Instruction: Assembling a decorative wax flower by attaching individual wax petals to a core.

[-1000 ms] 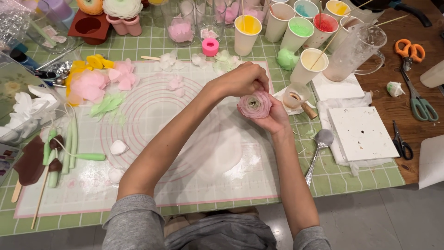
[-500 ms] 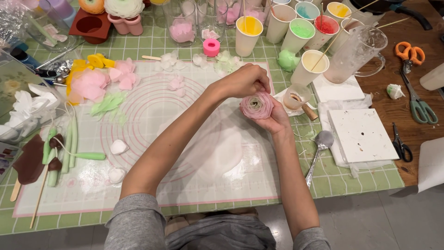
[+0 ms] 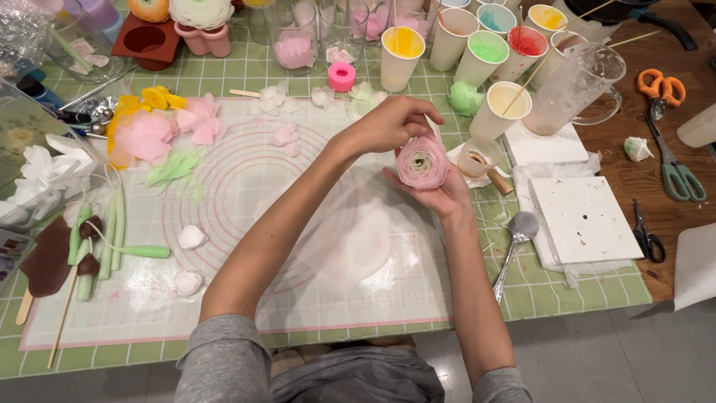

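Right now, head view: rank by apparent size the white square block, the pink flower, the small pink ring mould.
1. white square block, largest.
2. pink flower, held in the hands, so raised nearer the camera, which may inflate it.
3. small pink ring mould, smallest.

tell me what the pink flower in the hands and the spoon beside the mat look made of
Pink flower: probably wax or a similar moulded paste, with thin matte, faintly translucent layered petals. Spoon: looks like metal, with a grey, reflective bowl and slim handle.

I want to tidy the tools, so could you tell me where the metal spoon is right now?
In the head view, the metal spoon lies on the green grid mat, just right of the right hand's wrist and left of the white square block.
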